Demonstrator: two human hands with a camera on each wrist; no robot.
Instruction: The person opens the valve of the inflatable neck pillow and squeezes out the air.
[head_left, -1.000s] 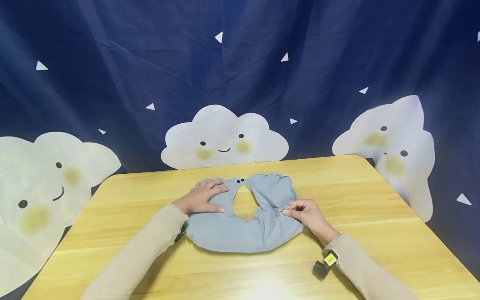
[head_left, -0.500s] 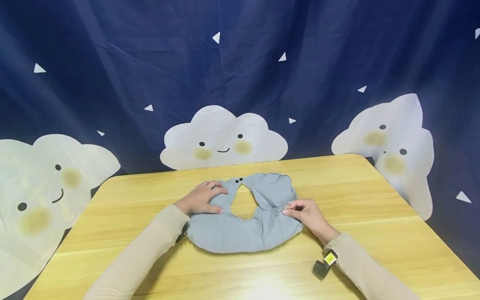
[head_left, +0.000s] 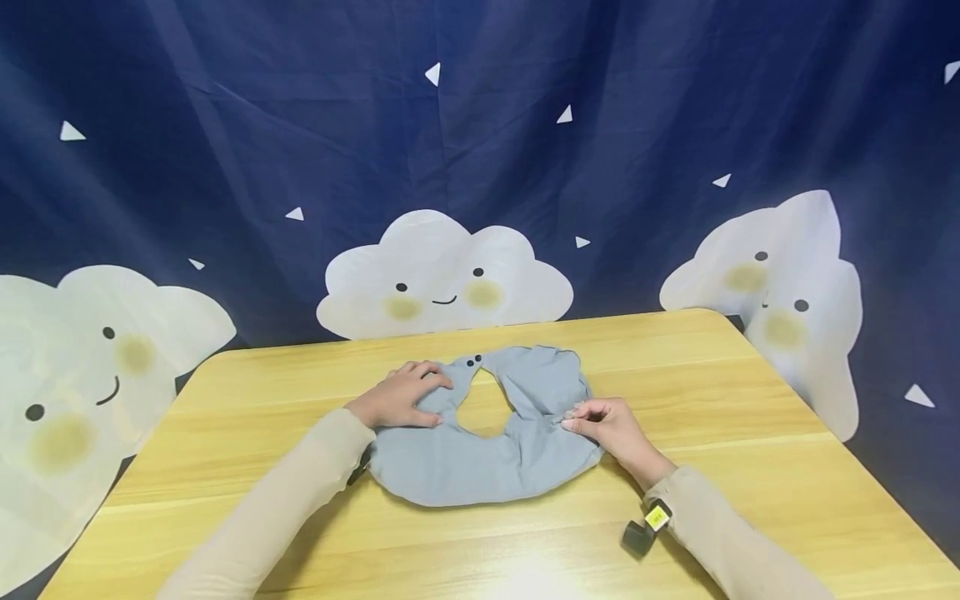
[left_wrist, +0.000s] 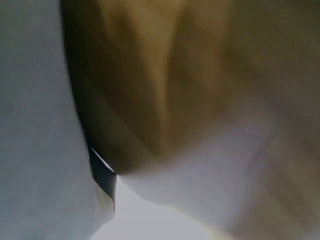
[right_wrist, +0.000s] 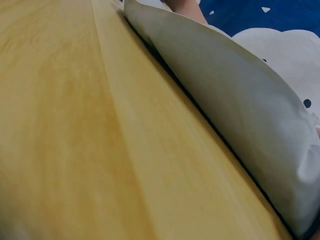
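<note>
A grey U-shaped neck pillow point(head_left: 465, 467) lies on the wooden table, its two ends meeting at the far side by a pair of small dark snap buttons point(head_left: 474, 361). My left hand point(head_left: 405, 396) rests on the pillow's left arm, fingers spread over the fabric. On the right arm, my right hand point(head_left: 609, 423) pinches the creased surface between thumb and fingers; I cannot tell what small part is between the fingertips. The pillow's side point(right_wrist: 235, 100) fills much of the right wrist view. Its grey fabric point(left_wrist: 35, 125) also shows at the left of the left wrist view.
The wooden table point(head_left: 750, 417) extends around the pillow on every side. Behind its far edge hangs a dark blue curtain point(head_left: 495, 150) printed with white smiling clouds point(head_left: 442, 258). A small black camera point(head_left: 639, 538) sits on the right wrist.
Both hands keep their places on the pillow. The whole scene shifts very slightly left in the head view.
</note>
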